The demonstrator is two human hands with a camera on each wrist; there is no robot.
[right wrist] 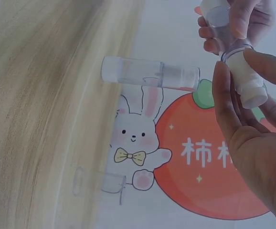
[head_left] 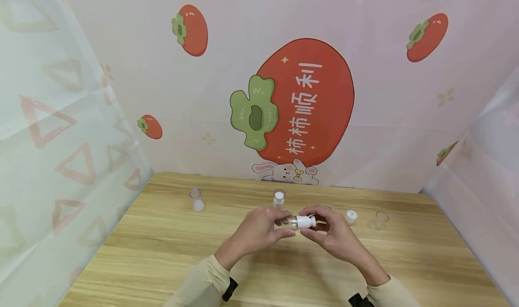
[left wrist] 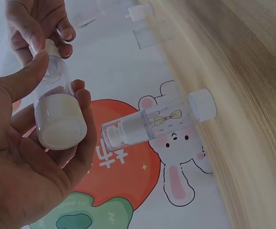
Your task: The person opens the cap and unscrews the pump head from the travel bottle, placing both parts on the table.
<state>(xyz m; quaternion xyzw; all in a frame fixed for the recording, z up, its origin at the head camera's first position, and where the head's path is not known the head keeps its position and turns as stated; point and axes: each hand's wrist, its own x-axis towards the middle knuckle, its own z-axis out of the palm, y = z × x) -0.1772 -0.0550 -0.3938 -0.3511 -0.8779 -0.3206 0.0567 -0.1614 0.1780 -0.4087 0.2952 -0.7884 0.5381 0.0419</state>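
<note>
— The left hand [head_left: 257, 228]: what has it got?

— Fingers and thumb curled round the clear body of a bottle [left wrist: 60, 114]. The right hand [head_left: 334, 232] pinches the white pump top [head_left: 304, 222] at the other end.

— So where is the bottle?

— Raised off the table [head_left: 162, 253], lying sideways between both hands, base toward the left wrist.

— Why like that?

— I'd say the left steadies the body while the right's fingertips get purchase on the top. Sideways, each hand has an end to itself.

— And around them?

— Just behind the hands stands an upright bottle [head_left: 279, 200], a clear cover over its pump. Well off to the left is a clear container [head_left: 196, 200], white at the bottom. To the right sit a small white part [head_left: 351, 216] and a clear cup [head_left: 379, 220].

— Anything in the way?

— The upright bottle is nearest, so knocking it seems the main risk. Behind the right hand is another clear piece [right wrist: 111, 182], mostly hidden from the head view.
</note>
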